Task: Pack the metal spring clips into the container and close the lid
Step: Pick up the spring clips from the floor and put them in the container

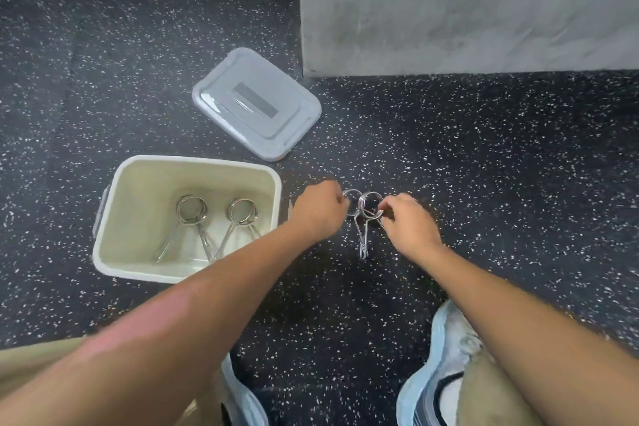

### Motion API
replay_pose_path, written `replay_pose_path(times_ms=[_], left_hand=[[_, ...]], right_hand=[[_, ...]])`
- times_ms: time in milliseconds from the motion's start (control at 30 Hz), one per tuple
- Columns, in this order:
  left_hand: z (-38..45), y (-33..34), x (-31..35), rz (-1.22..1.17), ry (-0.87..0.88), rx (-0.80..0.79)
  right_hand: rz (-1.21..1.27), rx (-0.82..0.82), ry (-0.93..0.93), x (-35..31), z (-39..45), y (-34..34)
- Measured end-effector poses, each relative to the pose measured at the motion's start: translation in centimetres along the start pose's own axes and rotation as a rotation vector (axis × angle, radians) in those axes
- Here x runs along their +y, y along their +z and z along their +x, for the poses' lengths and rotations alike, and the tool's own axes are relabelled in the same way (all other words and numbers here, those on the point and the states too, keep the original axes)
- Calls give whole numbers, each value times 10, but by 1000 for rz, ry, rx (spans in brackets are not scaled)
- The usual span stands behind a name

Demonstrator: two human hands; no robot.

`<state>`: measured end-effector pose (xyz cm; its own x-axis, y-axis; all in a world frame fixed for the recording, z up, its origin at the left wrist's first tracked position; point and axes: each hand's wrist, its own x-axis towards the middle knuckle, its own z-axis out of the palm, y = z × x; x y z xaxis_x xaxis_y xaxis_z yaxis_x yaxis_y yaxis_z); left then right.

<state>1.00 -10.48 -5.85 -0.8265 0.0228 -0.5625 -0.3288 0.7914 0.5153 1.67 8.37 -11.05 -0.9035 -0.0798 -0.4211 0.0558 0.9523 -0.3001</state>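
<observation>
your left hand (320, 206) and right hand (408, 218) each pinch a spring clip's ring (370, 206).
open container (186, 218) at 9 o'clock holds two clips (192, 211); lid (256, 103) at 11.

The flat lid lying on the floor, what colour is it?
The flat plastic lid is light grey, seen in the head view.

A dark speckled floor (484, 183) fills the view. A grey wall (466, 3), perhaps concrete, rises at the far right. Pale blue shoes (446, 367) and khaki trousers (31, 367) show below.
</observation>
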Motion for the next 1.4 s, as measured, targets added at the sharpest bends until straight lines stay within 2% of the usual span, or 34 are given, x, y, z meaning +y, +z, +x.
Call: replay_pose_path(times_ms=[233,567,700,867,1033,1200,1400], left_hand=[[31,45,5,25,-59,-57],[55,82,-10,112,-127,-12],[60,88,-8,166,-141,62],[63,91,-4,343,-24,122],[58,86,1,548,131,64],[54,70,-3,639,202,13],[35,24,6,705,313,30]], right_hand=[[-210,-66,-211,12,22,23],[-337,6,-395,29,30,30],[-361,0,-431,42,20,20],[-307,60,-458,59,5,-4],[-332,67,-419,69,-3,-29],[-399,85,-393,70,-9,-59],[-442,125,-364,51,-17,-92]])
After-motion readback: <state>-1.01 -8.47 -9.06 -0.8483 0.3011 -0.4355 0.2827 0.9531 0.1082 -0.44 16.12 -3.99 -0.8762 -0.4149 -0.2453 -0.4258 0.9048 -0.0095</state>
